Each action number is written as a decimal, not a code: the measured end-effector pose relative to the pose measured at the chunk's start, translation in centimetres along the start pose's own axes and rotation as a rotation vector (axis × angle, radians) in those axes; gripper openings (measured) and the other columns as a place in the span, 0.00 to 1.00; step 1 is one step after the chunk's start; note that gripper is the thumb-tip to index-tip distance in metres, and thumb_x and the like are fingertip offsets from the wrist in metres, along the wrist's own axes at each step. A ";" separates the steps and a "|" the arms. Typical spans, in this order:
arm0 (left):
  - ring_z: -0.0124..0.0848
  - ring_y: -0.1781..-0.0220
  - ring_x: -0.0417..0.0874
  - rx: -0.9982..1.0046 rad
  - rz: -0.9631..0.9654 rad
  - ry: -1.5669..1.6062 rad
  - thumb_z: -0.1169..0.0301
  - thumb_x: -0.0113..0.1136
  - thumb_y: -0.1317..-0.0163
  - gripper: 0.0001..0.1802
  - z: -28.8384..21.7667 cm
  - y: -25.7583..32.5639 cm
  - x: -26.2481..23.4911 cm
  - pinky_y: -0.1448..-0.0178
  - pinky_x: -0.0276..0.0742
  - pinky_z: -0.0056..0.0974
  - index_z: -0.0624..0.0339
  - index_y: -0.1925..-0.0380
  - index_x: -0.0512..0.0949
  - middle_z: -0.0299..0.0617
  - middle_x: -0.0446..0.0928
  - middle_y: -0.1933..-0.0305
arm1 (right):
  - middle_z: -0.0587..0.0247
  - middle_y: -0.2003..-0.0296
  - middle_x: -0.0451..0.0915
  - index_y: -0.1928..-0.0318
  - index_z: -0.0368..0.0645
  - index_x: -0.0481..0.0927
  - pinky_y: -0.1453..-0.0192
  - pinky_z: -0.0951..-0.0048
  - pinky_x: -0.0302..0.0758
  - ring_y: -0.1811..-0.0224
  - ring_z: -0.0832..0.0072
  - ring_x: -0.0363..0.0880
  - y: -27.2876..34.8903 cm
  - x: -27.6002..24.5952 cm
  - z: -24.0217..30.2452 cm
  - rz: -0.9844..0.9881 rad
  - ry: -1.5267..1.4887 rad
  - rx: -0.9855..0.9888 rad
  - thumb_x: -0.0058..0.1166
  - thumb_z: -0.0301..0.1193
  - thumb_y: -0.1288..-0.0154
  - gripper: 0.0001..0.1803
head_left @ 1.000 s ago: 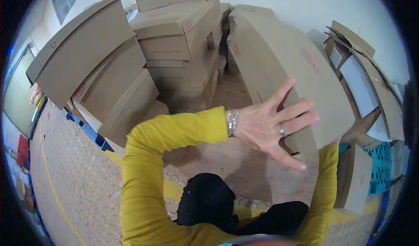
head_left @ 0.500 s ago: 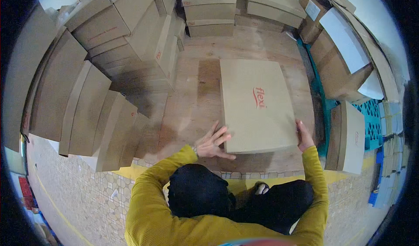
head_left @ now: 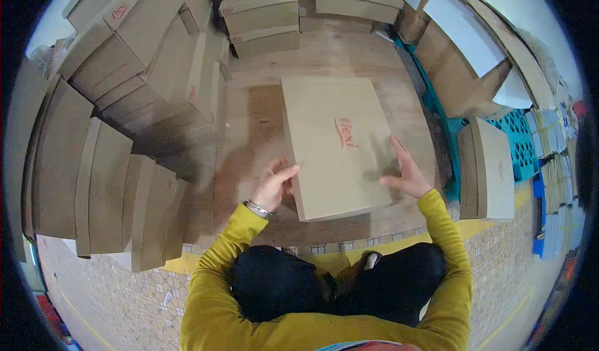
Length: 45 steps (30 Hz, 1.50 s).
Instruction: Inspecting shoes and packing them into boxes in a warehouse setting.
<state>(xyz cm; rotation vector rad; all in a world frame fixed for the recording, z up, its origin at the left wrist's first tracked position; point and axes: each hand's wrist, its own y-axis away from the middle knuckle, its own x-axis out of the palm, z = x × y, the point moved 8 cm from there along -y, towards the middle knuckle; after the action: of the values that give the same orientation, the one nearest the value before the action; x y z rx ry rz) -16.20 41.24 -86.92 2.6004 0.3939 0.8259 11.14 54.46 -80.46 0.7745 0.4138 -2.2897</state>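
Note:
In front of me a closed, flat cardboard box (head_left: 331,164) with red lettering lies on the wooden board, slightly turned. My left hand (head_left: 272,187) is at the box's left side. Its thumb points at the top edge and its fingers curve beside the wall, apart from one another; whether they press on the box is hard to see. Over the right edge of the lid, my right hand (head_left: 409,173) is open, with thumb and fingers spread and a shadow beneath them on the cardboard.
Stacked cardboard boxes (head_left: 156,89) line the left, and more boxes (head_left: 265,24) stand at the back. On the right are a large brown carton (head_left: 462,80), a teal plastic pallet (head_left: 513,148) and a smaller upright box (head_left: 493,170). The wooden board (head_left: 249,139) meets a tiled floor near my knees.
My left hand has gone from the box's near left corner up along its left side. My right hand has moved from the right side to over the lid. The view has shifted.

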 end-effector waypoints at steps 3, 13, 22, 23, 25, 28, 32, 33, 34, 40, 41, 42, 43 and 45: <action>0.25 0.82 0.75 0.320 0.258 -0.310 0.75 0.60 0.44 0.23 -9.2 2.0 7.3 0.80 0.71 0.28 0.65 0.49 0.67 0.39 0.75 0.74 | 0.44 0.33 0.47 0.32 0.36 0.44 0.30 0.58 0.46 0.28 0.56 0.39 -1.5 1.1 9.2 0.195 0.384 -0.116 0.72 0.47 0.65 0.65; 0.23 0.60 0.76 0.758 0.134 -0.933 0.76 0.61 0.47 0.24 -12.3 -6.4 9.9 0.55 0.75 0.31 0.60 0.48 0.73 0.36 0.77 0.60 | 0.53 0.40 0.61 0.34 0.37 0.51 0.35 0.66 0.59 0.39 0.64 0.61 8.2 -11.7 -0.3 -1.010 -0.376 -0.168 0.62 0.25 0.52 0.46; 0.45 0.40 0.66 0.756 0.692 -1.994 0.65 0.64 0.53 0.26 5.8 -3.9 13.2 0.39 0.62 0.54 0.56 0.51 0.72 0.47 0.69 0.47 | 0.48 0.43 0.64 0.41 0.43 0.66 0.34 0.54 0.52 0.38 0.54 0.58 4.1 -10.3 6.0 -0.880 0.982 -0.183 0.60 0.30 0.50 0.33; 0.46 0.38 0.63 0.745 0.707 -1.993 0.64 0.64 0.53 0.27 6.1 -3.5 13.2 0.38 0.59 0.56 0.56 0.51 0.72 0.47 0.67 0.44 | 0.49 0.47 0.69 0.43 0.44 0.70 0.35 0.55 0.57 0.41 0.53 0.62 1.7 -7.9 5.8 -0.608 0.888 -0.227 0.59 0.29 0.50 0.30; 0.44 0.42 0.69 0.886 0.676 -1.930 0.66 0.63 0.51 0.22 4.6 -1.7 14.4 0.42 0.65 0.52 0.57 0.55 0.74 0.46 0.71 0.49 | 0.49 0.56 0.75 0.49 0.41 0.73 0.47 0.63 0.71 0.53 0.54 0.74 -2.8 -2.6 5.6 -0.269 0.485 -0.253 0.58 0.31 0.47 0.23; 0.39 0.56 0.77 0.938 0.681 -1.513 0.70 0.63 0.51 0.14 2.3 0.0 13.9 0.53 0.74 0.44 0.58 0.63 0.77 0.43 0.75 0.58 | 0.43 0.51 0.74 0.45 0.37 0.69 0.45 0.62 0.70 0.50 0.53 0.74 -7.7 5.0 0.5 0.132 0.231 -0.118 0.58 0.44 0.45 0.31; 0.32 0.72 0.75 1.332 0.651 -1.220 0.72 0.63 0.53 0.08 1.3 4.7 12.6 0.68 0.73 0.37 0.58 0.71 0.76 0.38 0.71 0.72 | 0.34 0.48 0.69 0.32 0.45 0.48 0.41 0.59 0.67 0.46 0.45 0.70 -9.7 10.9 -2.9 0.275 0.174 0.219 0.58 0.58 0.53 0.54; 0.32 0.72 0.75 1.326 0.624 -1.221 0.72 0.64 0.54 0.09 1.4 5.0 12.1 0.69 0.72 0.37 0.58 0.71 0.76 0.37 0.71 0.72 | 0.34 0.49 0.70 0.32 0.48 0.44 0.41 0.59 0.67 0.46 0.47 0.70 -10.1 11.6 -2.3 0.273 0.225 0.214 0.58 0.60 0.55 0.57; 0.31 0.73 0.75 1.320 0.598 -1.219 0.72 0.64 0.54 0.10 1.3 5.0 11.7 0.70 0.71 0.36 0.57 0.70 0.76 0.35 0.70 0.73 | 0.33 0.51 0.71 0.31 0.50 0.39 0.41 0.59 0.67 0.47 0.48 0.71 -10.5 12.4 -1.7 0.270 0.277 0.210 0.59 0.61 0.57 0.60; 0.28 0.74 0.73 1.374 0.495 -1.305 0.71 0.63 0.54 0.13 1.7 3.9 10.4 0.72 0.66 0.33 0.57 0.66 0.77 0.33 0.69 0.72 | 0.36 0.51 0.70 0.31 0.52 0.34 0.44 0.56 0.68 0.50 0.44 0.71 -13.1 13.7 -0.2 0.208 0.341 0.464 0.65 0.47 0.63 0.64; 0.28 0.75 0.72 1.393 0.499 -1.362 0.70 0.63 0.54 0.13 1.9 3.9 9.9 0.72 0.65 0.33 0.57 0.65 0.77 0.33 0.68 0.73 | 0.36 0.51 0.70 0.30 0.53 0.33 0.45 0.57 0.69 0.50 0.45 0.72 -13.3 13.6 0.2 0.174 0.271 0.408 0.64 0.47 0.63 0.64; 0.28 0.75 0.72 1.399 0.494 -1.354 0.70 0.63 0.54 0.13 1.9 3.8 9.8 0.72 0.65 0.33 0.57 0.65 0.77 0.33 0.68 0.73 | 0.37 0.51 0.69 0.30 0.55 0.32 0.45 0.58 0.69 0.51 0.47 0.73 -13.2 12.9 0.1 0.142 0.208 0.353 0.63 0.48 0.63 0.65; 0.27 0.76 0.72 1.433 0.502 -1.389 0.69 0.62 0.53 0.13 2.2 3.8 9.8 0.72 0.65 0.32 0.56 0.64 0.77 0.33 0.68 0.73 | 0.35 0.47 0.67 0.30 0.51 0.33 0.42 0.58 0.67 0.47 0.47 0.70 -13.5 11.8 -0.3 0.033 0.075 0.251 0.64 0.43 0.64 0.65; 0.26 0.77 0.71 1.490 0.482 -1.431 0.66 0.61 0.52 0.14 2.5 3.6 9.4 0.71 0.64 0.32 0.54 0.63 0.77 0.32 0.67 0.74 | 0.44 0.39 0.61 0.31 0.42 0.35 0.34 0.66 0.58 0.38 0.56 0.62 -14.3 7.9 2.6 -0.155 -0.253 -0.010 0.67 0.30 0.65 0.64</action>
<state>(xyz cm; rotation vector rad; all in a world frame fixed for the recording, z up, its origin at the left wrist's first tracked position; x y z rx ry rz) -6.74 40.87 -82.58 3.5145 -0.2156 -2.0504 -4.46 59.57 -82.29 0.4522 0.3790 -2.4890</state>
